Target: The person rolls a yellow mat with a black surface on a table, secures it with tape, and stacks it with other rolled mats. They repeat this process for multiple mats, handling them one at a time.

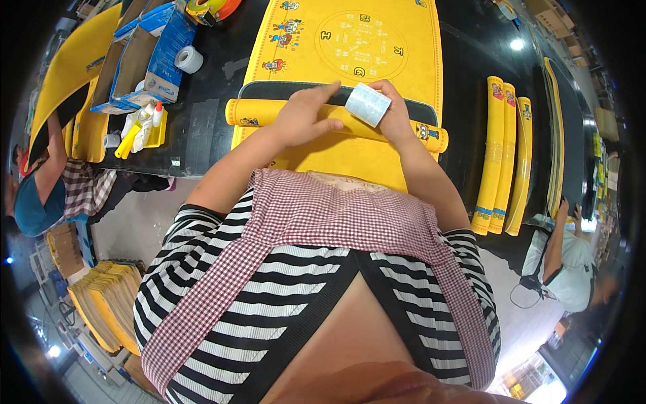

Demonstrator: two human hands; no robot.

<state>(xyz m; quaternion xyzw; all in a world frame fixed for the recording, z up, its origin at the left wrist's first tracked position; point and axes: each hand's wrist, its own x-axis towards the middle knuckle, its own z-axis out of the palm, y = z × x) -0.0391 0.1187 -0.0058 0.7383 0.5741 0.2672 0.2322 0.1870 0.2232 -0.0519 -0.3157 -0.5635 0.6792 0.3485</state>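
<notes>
In front of me a yellow printed mat is rolled into a tube (259, 112), lying crosswise on a flat yellow mat (363, 47). A strip of dark backing (269, 91) shows along the tube's far side. My left hand (303, 116) rests on the tube left of its middle, thumb and fingers apart, holding nothing. In my right hand (396, 116) is a wide whitish roll of tape (368, 105), tilted just above the tube. The right fingers wrap around its right end and are partly hidden by it.
Several rolled yellow mats (496, 155) lie at the right. Left stand a blue carton (158, 64), a white roll (188, 59) and a yellow tray (159, 136) with a red-capped bottle. Co-workers handle mats at the left (50, 188) and right (565, 256). Mats are stacked lower left (108, 303).
</notes>
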